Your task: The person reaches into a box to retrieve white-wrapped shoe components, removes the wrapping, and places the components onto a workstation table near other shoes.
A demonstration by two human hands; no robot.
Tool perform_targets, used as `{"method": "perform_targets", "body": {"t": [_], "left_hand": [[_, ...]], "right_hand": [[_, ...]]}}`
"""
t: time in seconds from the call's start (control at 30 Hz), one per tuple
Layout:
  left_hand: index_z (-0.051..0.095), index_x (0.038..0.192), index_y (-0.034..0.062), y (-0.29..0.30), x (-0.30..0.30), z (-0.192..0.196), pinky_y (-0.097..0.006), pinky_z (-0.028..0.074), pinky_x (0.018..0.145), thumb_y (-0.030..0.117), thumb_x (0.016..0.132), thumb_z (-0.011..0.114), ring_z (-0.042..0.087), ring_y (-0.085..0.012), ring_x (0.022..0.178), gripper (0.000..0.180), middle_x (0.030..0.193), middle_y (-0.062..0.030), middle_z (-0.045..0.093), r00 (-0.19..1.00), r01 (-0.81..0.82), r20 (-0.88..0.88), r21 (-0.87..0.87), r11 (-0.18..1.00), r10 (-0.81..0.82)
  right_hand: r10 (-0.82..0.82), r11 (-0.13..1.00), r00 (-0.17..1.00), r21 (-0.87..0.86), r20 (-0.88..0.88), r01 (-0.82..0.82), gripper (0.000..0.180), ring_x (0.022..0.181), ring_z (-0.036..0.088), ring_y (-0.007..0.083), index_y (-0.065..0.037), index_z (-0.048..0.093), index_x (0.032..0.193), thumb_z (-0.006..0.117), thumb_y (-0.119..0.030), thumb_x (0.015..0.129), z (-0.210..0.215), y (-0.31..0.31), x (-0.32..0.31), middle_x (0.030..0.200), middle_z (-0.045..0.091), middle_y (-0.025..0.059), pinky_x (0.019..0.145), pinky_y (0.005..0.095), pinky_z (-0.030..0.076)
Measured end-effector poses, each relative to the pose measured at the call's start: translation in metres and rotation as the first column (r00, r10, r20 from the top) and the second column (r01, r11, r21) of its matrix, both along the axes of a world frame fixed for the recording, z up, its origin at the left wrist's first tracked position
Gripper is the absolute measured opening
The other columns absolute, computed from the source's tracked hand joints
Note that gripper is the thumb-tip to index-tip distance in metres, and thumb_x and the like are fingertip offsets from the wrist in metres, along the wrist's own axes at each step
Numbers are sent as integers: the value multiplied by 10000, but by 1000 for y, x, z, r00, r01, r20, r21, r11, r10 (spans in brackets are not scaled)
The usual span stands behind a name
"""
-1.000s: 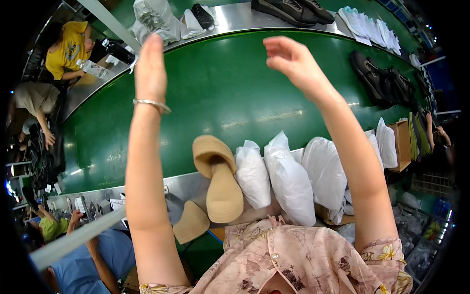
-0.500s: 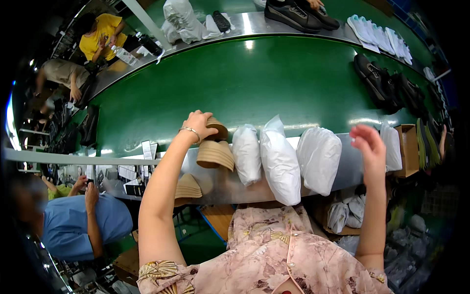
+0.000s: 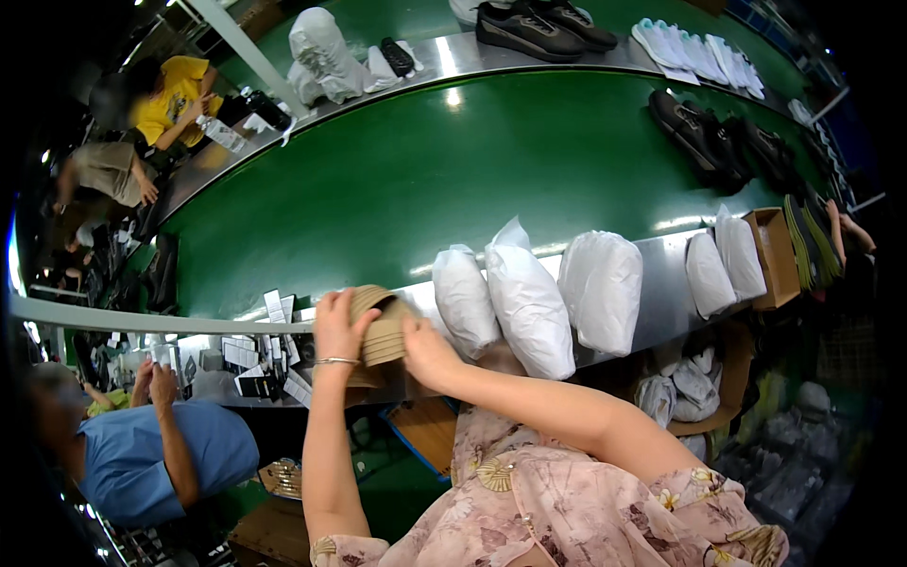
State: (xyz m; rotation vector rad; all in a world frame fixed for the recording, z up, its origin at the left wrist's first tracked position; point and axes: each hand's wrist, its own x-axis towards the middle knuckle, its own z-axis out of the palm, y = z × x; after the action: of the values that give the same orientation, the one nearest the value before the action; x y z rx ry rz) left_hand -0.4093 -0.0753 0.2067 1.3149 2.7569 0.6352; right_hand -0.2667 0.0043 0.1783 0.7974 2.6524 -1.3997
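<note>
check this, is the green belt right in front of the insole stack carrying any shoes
No, the green belt is bare there; the black shoes lie far right, away from the insole stack.

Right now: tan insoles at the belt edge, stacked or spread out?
Stacked. The tan insoles sit layered in one pile, edges showing as bands, on the metal ledge. Left hand and right hand clasp the pile from either side.

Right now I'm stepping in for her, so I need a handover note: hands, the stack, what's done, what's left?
Left hand grips the left side of the tan insole stack; right hand holds its right side.
The stack sits at the near metal ledge of the green conveyor belt, left of three white stuffed bags.
Done: stack gathered in both hands.
Left: probably setting it down or passing it on.
</note>
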Motion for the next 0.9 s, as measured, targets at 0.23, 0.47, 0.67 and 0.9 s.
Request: {"method": "perform_targets", "body": {"t": [0.23,0.47,0.67,0.9], "left_hand": [[581,1044,6,-45,-41,-17,-381,384,854,319,785,596,483,-342,950,407,1002,-201,521,981,-131,130,-84,988,141],[587,1016,-22,-52,-83,-25,-400,407,831,403,883,410,527,-376,931,479,968,-240,576,975,-66,205,-112,991,88],[585,1049,13,-32,-92,-6,-392,399,860,551,860,331,516,-379,1000,624,1002,-248,572,913,-68,362,-322,944,190],[550,1083,-14,-2,-72,38,-402,391,887,526,850,383,492,-383,1036,611,1074,-238,547,982,-182,-26,-425,887,189]], "right_hand": [[28,977,968,212,-250,26,587,1008,463,426,91,306,1193,562,-19,676,-9,-28,-37,1065,432,341,844,428,423],[146,965,855,264,-498,-11,465,1054,446,392,63,419,1131,541,-20,690,58,10,39,1117,448,264,900,428,377],[-165,878,923,376,-347,298,466,1036,457,367,32,438,1127,603,-124,721,85,83,168,1114,466,227,891,399,384],[-314,939,924,72,-218,336,681,1115,406,371,33,285,1278,620,-222,744,58,96,180,1196,404,239,944,385,341]]}}
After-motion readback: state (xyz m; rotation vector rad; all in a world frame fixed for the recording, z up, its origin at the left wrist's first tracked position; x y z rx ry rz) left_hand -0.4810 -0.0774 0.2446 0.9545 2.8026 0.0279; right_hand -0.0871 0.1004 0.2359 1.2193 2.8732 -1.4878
